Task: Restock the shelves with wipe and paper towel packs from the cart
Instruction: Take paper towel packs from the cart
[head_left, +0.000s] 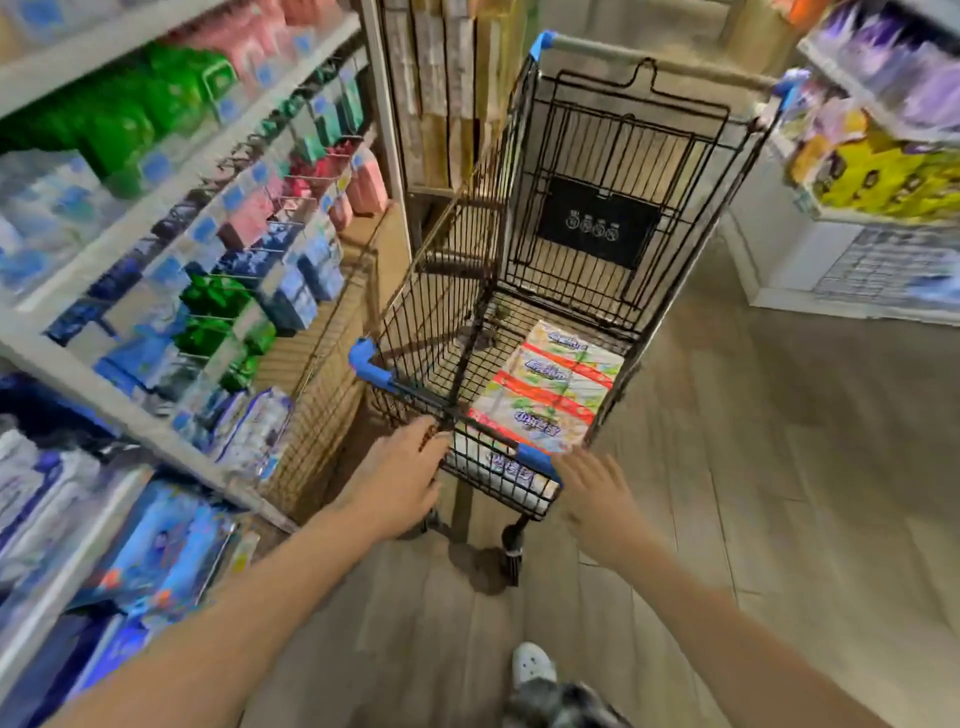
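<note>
Wood-look floor (779, 467) runs along a shop aisle, seen from above and somewhat blurred. At its middle the left hand (400, 478) is laid on the near rim of the cart (374, 369), the fingers apparently curled over the wire, though the blur leaves the grip uncertain. The right hand (597, 499) is held spread, fingers straight and apart, just beside the rim's blue corner and holding nothing. Below both hands the packs (550, 389), printed white with red-orange bands, lie stacked on the basket's floor at its near right end; the rest of the basket appears bare. Stocked shelves (135, 223) stand close on the left, well filled with blue, green and pink goods.

The step in hand is judged to be the reach for the top pack. The cart is best kept steadied by the left hand, since it may roll on its wheels when leaned upon. The pack should be taken across its width with a broad grip, as soft film is likely to give under fingertips, and lifted straight up until the rim is cleared. The matching slot should be picked out before the pack is carried across.
</note>
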